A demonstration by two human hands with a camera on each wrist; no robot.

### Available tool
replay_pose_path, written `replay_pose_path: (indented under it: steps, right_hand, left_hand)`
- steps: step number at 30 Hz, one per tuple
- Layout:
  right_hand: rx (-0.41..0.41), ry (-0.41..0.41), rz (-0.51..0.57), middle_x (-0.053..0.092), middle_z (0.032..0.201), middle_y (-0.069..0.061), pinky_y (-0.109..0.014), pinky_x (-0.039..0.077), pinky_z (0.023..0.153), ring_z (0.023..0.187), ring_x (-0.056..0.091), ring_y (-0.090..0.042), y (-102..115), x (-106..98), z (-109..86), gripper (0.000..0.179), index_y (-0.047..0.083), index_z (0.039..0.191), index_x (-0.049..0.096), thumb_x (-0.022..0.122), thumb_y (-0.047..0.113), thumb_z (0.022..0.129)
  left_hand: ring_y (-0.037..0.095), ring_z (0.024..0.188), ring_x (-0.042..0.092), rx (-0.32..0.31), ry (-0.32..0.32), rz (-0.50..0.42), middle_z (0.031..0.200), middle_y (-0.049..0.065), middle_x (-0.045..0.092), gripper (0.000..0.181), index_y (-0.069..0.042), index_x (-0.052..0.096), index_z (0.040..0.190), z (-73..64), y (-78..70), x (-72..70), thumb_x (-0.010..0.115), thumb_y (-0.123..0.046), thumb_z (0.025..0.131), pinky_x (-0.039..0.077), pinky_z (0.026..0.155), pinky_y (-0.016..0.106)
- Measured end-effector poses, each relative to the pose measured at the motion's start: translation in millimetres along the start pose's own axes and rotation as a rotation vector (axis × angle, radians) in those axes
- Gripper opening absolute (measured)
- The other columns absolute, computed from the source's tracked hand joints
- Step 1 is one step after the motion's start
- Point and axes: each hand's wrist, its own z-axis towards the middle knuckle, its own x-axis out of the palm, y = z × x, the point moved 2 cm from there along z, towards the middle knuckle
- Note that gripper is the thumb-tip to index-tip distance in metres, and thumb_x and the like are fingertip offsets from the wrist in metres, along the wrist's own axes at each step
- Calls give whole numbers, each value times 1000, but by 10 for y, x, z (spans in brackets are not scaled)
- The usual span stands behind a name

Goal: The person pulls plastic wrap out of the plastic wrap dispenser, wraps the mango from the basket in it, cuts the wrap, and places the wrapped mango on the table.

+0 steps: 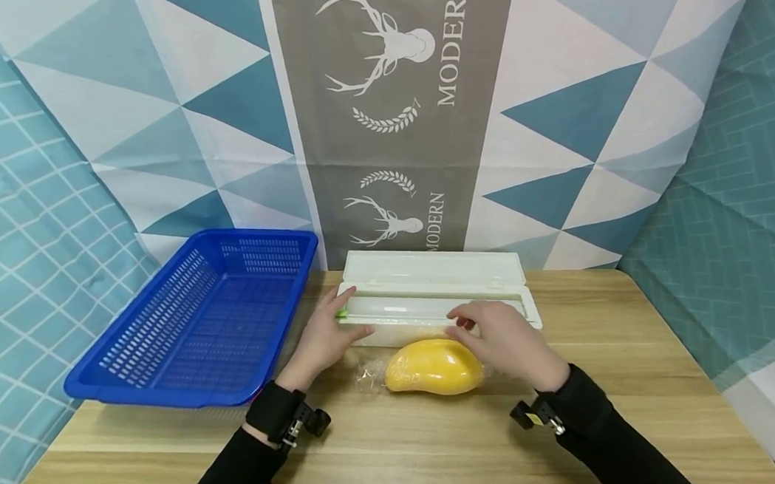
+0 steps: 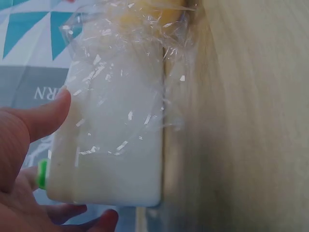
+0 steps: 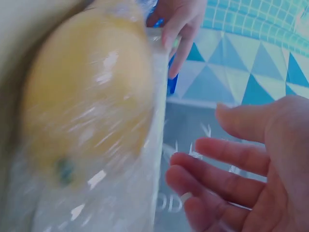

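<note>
The mango point(image 1: 428, 367) lies on its side on the counter point(image 1: 440, 453), just in front of the box point(image 1: 432, 270) and between the two hands. It is plump and bright yellow, longer than it is thick, with a gentle curve and a smooth, glossy skin on which small white highlights sit. Clear film point(image 1: 371, 375) covers it, bunched and crinkled beyond its left end and showing a little past the right one. Seen from the right wrist, the film draws fine creases and streaks of light across the yellow, and a small dark green mark point(image 3: 65, 170) shows near one end; that view is blurred, so it may be a stem scar or a spot. The box is long and white, its lid raised at the back, with a pale roll point(image 1: 398, 307) lying inside along its length. From the left wrist, film also shows across the box's white front, and a green tab point(image 2: 42, 174) juts out by its end. The left hand point(image 1: 326, 334) is at the box's left end, thumb and fingers spread apart around the corner. The right hand point(image 1: 500, 335) is over the box's front edge, above the mango's right end, its fingers loosely bent with a gap to the thumb; whether they touch the box is hard to tell. A blue basket point(image 1: 157, 399) with slotted sides stands left of the box.
</note>
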Motion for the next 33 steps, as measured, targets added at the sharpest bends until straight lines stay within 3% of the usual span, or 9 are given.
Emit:
replay_pose_path:
  steps: [5, 9, 16, 26, 29, 33]
  right_hand:
    - [-110, -11, 31, 58, 80, 16, -20, 43, 68, 72, 50, 1, 227, 34, 384, 17, 21, 96, 68, 58, 32, 89]
    - [-197, 35, 30, 59, 78, 15, -19, 42, 66, 69, 50, 0, 437, 129, 734, 12, 20, 91, 70, 60, 27, 88]
    - [-238, 150, 3, 62, 79, 11, -20, 41, 61, 66, 52, -4, 742, 329, 1192, 15, 16, 95, 71, 61, 21, 86]
    - [-242, 240, -61, 57, 68, 13, -20, 40, 58, 62, 51, -5, 978, 589, 1397, 10, 19, 85, 70, 66, 28, 83]
    - [-225, 238, -104, 56, 65, 12, -21, 40, 56, 61, 51, -6, 1011, 666, 1420, 10, 20, 79, 68, 65, 28, 83]
    - [-245, 174, -171, 52, 61, 9, -23, 39, 55, 59, 49, -8, 1042, 735, 1429, 17, 22, 67, 62, 61, 27, 84]
  left_hand:
    - [33, 133, 25, -4, -24, -65, 149, 14, 27, 75, -16, 50, 134, 20, 62, -11, 74, -46, 70, 25, 103, 47]
    - [31, 131, 28, 5, -47, -75, 146, 14, 31, 73, -17, 54, 129, 38, 108, -16, 75, -48, 67, 26, 103, 45]
    - [32, 130, 31, 10, -56, -100, 145, 14, 34, 72, -20, 57, 126, 55, 150, -19, 77, -50, 63, 28, 101, 48]
    - [27, 124, 38, 55, -86, -101, 137, 5, 43, 73, -19, 57, 126, 77, 190, -8, 81, -43, 61, 34, 96, 42]
    - [27, 122, 40, 70, -114, -112, 135, 6, 46, 69, -17, 62, 120, 76, 201, -12, 83, -37, 58, 36, 96, 41]
    - [24, 119, 44, 53, -141, -127, 129, 4, 51, 61, -15, 65, 113, 73, 214, -23, 85, -29, 57, 36, 95, 38]
